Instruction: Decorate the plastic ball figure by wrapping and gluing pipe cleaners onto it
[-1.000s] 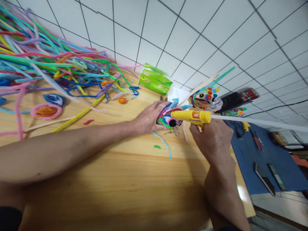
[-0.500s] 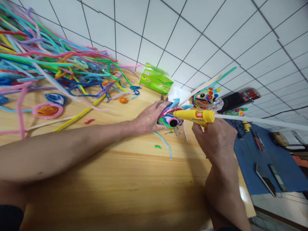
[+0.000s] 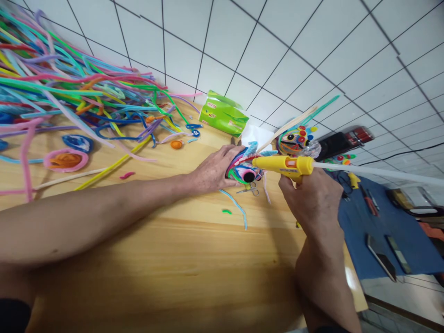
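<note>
My left hand (image 3: 217, 169) is closed around the left side of a colourful pipe-cleaner figure (image 3: 239, 172) with a large pink-rimmed black eye and light-blue fuzzy tufts on top. In my right hand (image 3: 314, 196) is a yellow hot glue gun (image 3: 286, 166), gripped by its handle. A long white glue stick (image 3: 374, 171) runs out of its back to the right. The gun's nozzle points left, at the figure's upper right; whether it touches cannot be made out. Small scissors (image 3: 252, 189) lie on the table just below the figure, partly hidden.
A heap of pipe cleaners (image 3: 76, 92) covers the left of the table. Behind my hands lie a green tissue pack (image 3: 224, 113) and a second decorated figure (image 3: 293, 140). A blue mat (image 3: 360, 240) at right bears tools. A tiled wall (image 3: 243, 51) bounds the back.
The glue gun has shifted slightly to the right relative to the figure, its nozzle drawing back a little. My left hand keeps its hold, and the whole view has drifted slightly.
</note>
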A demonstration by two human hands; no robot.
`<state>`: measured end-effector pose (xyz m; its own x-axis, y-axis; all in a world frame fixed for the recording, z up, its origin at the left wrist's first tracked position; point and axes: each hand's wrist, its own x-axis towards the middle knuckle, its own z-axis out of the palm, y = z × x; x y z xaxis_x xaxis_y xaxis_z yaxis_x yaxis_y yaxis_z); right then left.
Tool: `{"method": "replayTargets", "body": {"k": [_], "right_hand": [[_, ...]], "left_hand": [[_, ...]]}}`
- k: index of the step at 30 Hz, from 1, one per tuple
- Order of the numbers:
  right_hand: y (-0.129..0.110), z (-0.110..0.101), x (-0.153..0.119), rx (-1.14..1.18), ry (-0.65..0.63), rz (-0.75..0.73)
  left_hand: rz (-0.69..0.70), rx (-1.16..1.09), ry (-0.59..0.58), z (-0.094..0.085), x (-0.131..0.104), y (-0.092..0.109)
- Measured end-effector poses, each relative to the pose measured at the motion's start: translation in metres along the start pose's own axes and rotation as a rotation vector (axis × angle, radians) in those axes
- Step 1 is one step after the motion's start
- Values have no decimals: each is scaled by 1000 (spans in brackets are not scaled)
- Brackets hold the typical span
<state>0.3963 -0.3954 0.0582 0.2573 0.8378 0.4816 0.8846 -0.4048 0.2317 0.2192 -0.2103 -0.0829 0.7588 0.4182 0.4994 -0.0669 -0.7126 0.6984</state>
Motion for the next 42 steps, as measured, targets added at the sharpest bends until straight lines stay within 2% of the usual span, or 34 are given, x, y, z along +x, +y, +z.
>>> {"method": "replayTargets", "body": {"k": [9,24,34,42], "right_hand": [[-2,1,1,22,-43,22],[1,6,-1,17,32,28],[0,5,-1,35,-11,54],[5,12,0,75,64,28]], "left_hand": [[-28,-3,-12,-1,0,1],[-20,1,-3,1,0,0],[-21,5,3,1,-1,-1],[-8,10,1,0,-1,0]]}}
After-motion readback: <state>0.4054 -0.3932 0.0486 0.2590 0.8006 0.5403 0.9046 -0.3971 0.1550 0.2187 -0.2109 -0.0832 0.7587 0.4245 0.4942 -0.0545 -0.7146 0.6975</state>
